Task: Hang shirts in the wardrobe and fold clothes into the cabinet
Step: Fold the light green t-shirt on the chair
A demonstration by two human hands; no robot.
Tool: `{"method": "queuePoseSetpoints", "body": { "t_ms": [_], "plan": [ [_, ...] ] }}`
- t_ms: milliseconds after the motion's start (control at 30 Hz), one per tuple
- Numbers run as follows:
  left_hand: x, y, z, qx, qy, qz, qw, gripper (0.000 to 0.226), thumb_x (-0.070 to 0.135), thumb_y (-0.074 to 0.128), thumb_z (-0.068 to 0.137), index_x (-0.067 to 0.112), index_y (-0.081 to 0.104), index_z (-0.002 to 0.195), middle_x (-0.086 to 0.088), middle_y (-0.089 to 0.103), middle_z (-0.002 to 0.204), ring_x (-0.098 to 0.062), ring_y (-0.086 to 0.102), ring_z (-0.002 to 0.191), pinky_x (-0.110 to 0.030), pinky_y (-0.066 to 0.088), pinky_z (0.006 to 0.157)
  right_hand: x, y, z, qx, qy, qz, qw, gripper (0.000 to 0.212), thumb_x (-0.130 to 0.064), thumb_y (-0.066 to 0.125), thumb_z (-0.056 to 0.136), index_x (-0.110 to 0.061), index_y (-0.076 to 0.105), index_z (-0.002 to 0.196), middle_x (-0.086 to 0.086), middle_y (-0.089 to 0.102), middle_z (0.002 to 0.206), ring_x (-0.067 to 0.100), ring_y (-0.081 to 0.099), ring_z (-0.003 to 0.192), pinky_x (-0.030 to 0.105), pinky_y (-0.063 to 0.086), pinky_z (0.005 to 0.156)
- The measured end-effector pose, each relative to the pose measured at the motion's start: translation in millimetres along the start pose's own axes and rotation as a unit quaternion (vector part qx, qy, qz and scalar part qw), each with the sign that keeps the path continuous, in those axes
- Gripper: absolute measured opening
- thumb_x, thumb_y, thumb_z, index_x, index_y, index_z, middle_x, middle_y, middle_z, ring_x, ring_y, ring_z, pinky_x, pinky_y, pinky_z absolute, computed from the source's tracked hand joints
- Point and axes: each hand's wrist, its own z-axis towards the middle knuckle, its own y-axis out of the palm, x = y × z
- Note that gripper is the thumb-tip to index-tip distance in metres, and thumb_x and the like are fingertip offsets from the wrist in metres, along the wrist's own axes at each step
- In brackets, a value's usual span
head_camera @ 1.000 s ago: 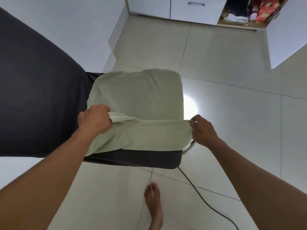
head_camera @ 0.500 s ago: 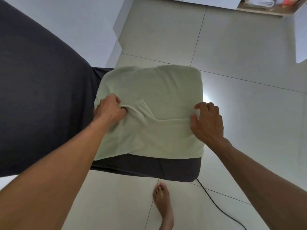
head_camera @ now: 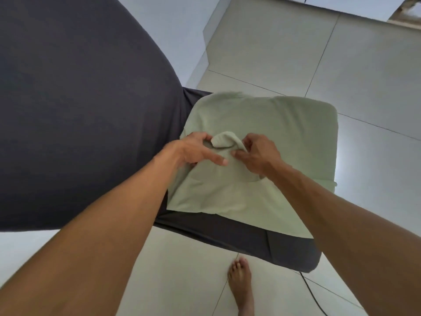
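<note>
Shirt fabric [head_camera: 262, 124], pale green, lies on the dark bed corner [head_camera: 284, 249]; the left hand [head_camera: 191, 151] and right hand [head_camera: 257, 156] each pinch its raised central fold. Uneven pulling could skew the fold, or drag the far edge off toward the floor [head_camera: 341, 65].

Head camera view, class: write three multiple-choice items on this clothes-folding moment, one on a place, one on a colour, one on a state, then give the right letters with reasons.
1. Where does the pale green soft cloth garment lie?
A. on the dark grey padded surface
B. on the floor tiles
C. in the cabinet

2. What colour is the thin cable on the tiled floor?
A. white
B. black
C. red

3. What are the left hand and right hand doing?
A. hanging idle
B. pinching a raised fold of the garment
C. holding a hanger

Answers: 1 A, grey padding shows under its near edge; 2 B, a dark line crosses pale tiles; 3 B, fingers of both close on the bunched cloth.
</note>
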Motion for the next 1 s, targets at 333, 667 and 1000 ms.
{"method": "queuePoseSetpoints", "body": {
  "t_ms": [333,667,1000],
  "plan": [
    [-20.0,-12.0,-2.2,0.068,0.003,0.000,0.998,0.046,0.040,0.088,0.072,0.017,0.066,0.105,-0.002,0.069,0.099,-0.018,0.064,0.078,-0.034,0.053,0.067,-5.1,-12.1,1.5,-0.040,0.002,0.097,0.994,0.045,-0.053,0.071,0.085,-0.024,0.053,0.113,0.004,0.067,0.106,0.026,0.065,0.097,0.040,0.054,0.086],
    [-49.6,7.7,-31.9,0.016,-0.066,0.219,0.973,0.037,0.031,0.095,0.061,0.016,0.071,0.084,-0.002,0.073,0.090,-0.021,0.069,0.086,-0.035,0.057,0.079,68.4,-80.2,-51.6,-0.228,0.004,-0.267,0.937,0.039,-0.042,0.087,0.071,-0.024,0.059,0.092,-0.007,0.058,0.089,0.022,0.057,0.089,0.030,0.043,0.074],
    [-65.9,9.9,-54.7,0.091,-0.053,0.165,0.981,0.046,0.048,0.079,0.079,0.015,0.056,0.102,0.000,0.060,0.103,-0.017,0.059,0.091,-0.036,0.052,0.084,98.3,-91.3,-60.8,-0.145,-0.010,-0.238,0.960,0.040,-0.058,0.068,0.085,-0.024,0.057,0.102,0.000,0.058,0.101,0.025,0.055,0.093,0.038,0.048,0.082]
  ]
}}
